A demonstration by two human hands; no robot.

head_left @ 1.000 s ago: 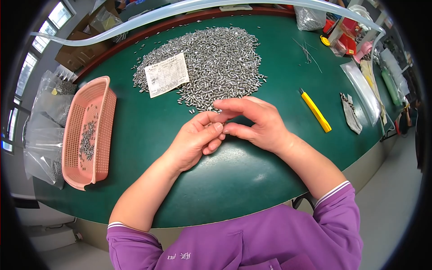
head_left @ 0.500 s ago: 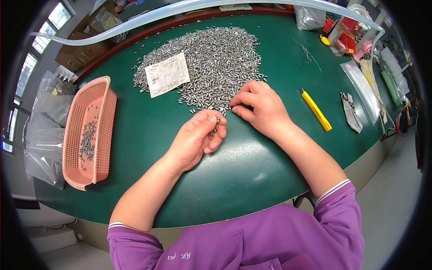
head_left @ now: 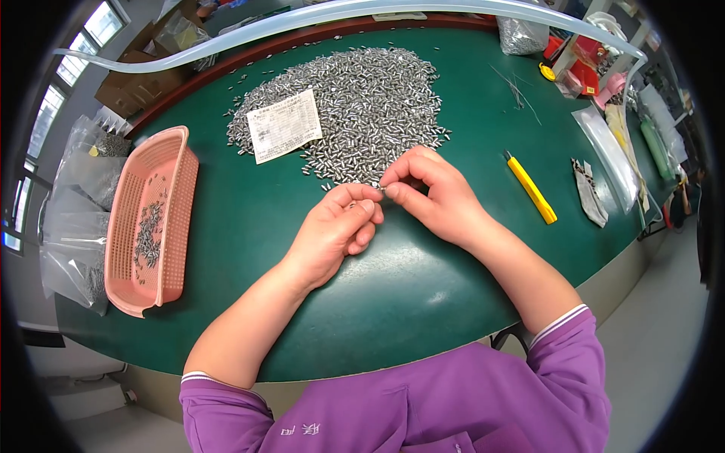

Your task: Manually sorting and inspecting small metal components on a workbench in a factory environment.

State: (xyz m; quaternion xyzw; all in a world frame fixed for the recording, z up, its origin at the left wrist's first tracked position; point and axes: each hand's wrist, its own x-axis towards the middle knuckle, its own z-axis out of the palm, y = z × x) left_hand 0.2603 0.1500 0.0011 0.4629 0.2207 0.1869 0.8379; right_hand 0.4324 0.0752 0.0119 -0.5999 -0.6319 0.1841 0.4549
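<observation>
Pins (head_left: 393, 90), small and silvery, lie in a broad pile (head_left: 362, 121) on the green table (head_left: 423, 302). At the pile's near edge, the left hand (head_left: 325, 238) has its fingers curled closed around pins, mostly hidden, the thumb lying along the forefinger. Just beside it, also at the pile's near edge, the right hand (head_left: 438, 196) has thumb and forefinger narrowed almost tip to tip; whether a pin is pinched there, I cannot tell. A slip (head_left: 285, 126) rests on the pile's left side. Left of the pile stands a pink basket (head_left: 178, 226) with more pins inside, and farther left of the pile, clear bags (head_left: 72, 219). Right of the pile lie thin wires (head_left: 516, 92) and a yellow cutter (head_left: 531, 190).
</observation>
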